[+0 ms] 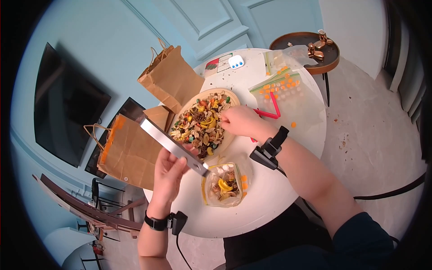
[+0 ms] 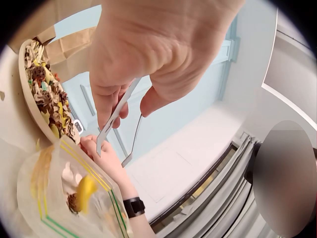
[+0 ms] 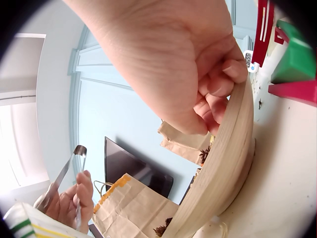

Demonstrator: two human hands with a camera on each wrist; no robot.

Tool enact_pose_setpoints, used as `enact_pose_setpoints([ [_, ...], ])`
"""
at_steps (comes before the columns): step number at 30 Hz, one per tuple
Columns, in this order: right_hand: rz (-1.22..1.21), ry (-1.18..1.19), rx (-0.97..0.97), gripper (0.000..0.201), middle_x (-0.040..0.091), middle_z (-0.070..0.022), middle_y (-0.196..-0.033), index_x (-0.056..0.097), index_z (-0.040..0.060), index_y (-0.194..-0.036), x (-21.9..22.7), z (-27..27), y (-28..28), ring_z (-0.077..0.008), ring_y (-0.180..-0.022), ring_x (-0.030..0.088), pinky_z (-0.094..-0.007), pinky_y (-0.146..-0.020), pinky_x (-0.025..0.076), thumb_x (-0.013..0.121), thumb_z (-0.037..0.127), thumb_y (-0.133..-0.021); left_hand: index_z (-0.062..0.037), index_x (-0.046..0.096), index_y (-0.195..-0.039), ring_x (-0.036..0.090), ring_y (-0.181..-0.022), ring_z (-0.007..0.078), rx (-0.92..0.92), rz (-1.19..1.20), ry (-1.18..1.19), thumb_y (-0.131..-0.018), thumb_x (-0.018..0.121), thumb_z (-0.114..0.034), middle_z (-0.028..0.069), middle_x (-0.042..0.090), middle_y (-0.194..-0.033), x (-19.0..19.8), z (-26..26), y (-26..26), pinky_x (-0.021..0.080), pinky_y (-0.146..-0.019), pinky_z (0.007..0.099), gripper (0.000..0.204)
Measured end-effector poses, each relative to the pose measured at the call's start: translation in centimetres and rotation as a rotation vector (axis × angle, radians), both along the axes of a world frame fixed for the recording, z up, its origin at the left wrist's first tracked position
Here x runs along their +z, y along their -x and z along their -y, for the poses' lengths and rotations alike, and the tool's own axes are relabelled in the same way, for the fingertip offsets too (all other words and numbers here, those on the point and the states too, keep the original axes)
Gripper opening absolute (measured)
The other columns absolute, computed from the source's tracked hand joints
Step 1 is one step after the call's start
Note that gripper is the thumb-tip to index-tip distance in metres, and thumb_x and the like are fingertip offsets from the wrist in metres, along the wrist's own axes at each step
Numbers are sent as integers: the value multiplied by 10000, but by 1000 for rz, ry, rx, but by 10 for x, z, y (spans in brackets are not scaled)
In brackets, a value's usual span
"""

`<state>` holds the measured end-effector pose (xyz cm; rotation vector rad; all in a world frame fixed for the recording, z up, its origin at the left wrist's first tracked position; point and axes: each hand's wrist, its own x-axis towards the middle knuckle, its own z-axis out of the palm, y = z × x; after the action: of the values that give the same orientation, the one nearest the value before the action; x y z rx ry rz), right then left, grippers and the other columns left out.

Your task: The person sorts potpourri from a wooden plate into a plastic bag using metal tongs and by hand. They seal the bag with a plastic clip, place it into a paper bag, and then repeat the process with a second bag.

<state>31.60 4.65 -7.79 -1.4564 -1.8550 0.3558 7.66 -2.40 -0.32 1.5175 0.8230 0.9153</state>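
Observation:
My left hand [image 1: 168,173] holds metal tongs [image 1: 173,146] between thumb and fingers; their two arms stand apart in the left wrist view. The tongs' near end lies close above a clear zip bag [image 1: 211,191] with some potpourri inside and its mouth open. Behind it, a wooden bowl [image 3: 218,166] is heaped with potpourri [image 1: 198,119]: dried petals, cones, yellow slices. At the bowl's right rim is my right hand [image 1: 243,122], fingers curled over the edge beside the potpourri. I cannot tell whether its fingertips pinch anything.
Brown paper bags [image 1: 173,76] stand left of and behind the bowl. A pink-red clip [image 1: 269,110] and zip bags with orange dots [image 1: 283,92] lie on the right. At the back of the round white table [image 1: 270,198] is a white timer [image 1: 236,62].

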Motion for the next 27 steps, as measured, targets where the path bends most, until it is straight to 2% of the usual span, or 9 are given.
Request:
enact_pose_setpoints([
  [4,15,-13,-2,193,630,-160,-721,628,38,-731,-1,-1,0,-345,-709,621,-441,-665,499,580,222,-762,-7,348,-1317,540,-1149,265,65,14,-103,-902,521,-55,144,537,-1221,1,-43,-13,465,-950,384,452],
  [6,27,-14,-7,191,631,-156,-721,630,42,-732,-2,-2,-1,-343,-710,622,-439,-666,499,582,224,-763,-12,397,-1230,546,-1130,205,103,-110,-133,-896,554,-54,127,535,-1231,-1,-67,-26,456,-917,319,371],
  [9,17,-23,3,190,623,-140,-702,606,50,-753,-4,-3,-2,-331,-694,611,-426,-645,480,583,236,-790,-10,399,-1229,538,-1137,195,-18,-161,-212,-894,565,-72,101,537,-1221,-17,-109,-38,460,-888,296,380],
  [12,4,-19,20,186,623,-140,-698,608,51,-753,-4,-3,-2,-327,-693,613,-423,-642,481,582,231,-791,-13,415,-1182,542,-1086,156,-31,-238,-266,-891,569,-66,88,541,-1203,-23,-131,-49,453,-869,277,333],
  [15,13,-7,10,181,625,-136,-698,610,55,-750,-4,-4,-1,-321,-693,616,-422,-640,482,583,229,-790,-9,415,-1182,537,-1061,140,-31,-255,-288,-893,565,-59,86,548,-1186,-28,-142,-54,447,-873,270,329],
  [17,18,5,9,191,635,-140,-719,640,50,-737,-1,-2,-1,-325,-737,628,-428,-687,502,591,231,-774,-6,415,-1179,538,-1066,144,-27,-282,-311,-892,565,-50,88,550,-1181,-30,-144,-57,448,-880,277,327],
  [20,13,-44,16,179,628,-130,-701,615,57,-750,-6,-3,-1,-318,-699,619,-422,-647,486,585,228,-790,1,410,-1179,539,-1076,158,-18,-274,-368,-881,571,-20,95,552,-1172,-29,-139,-61,448,-899,293,339],
  [22,16,-50,13,178,629,-131,-702,617,57,-752,-7,-3,0,-320,-700,620,-423,-648,486,586,228,-789,12,407,-1180,539,-1084,169,-58,-369,-476,-870,577,6,106,549,-1182,-28,-131,-65,446,-919,310,354],
  [27,29,-28,3,178,631,-134,-704,621,56,-755,-4,-3,-2,-324,-704,619,-427,-651,486,587,228,-786,18,407,-1184,549,-1096,186,-46,-446,-461,-878,556,17,124,545,-1200,-35,-126,-69,446,-929,319,341],
])
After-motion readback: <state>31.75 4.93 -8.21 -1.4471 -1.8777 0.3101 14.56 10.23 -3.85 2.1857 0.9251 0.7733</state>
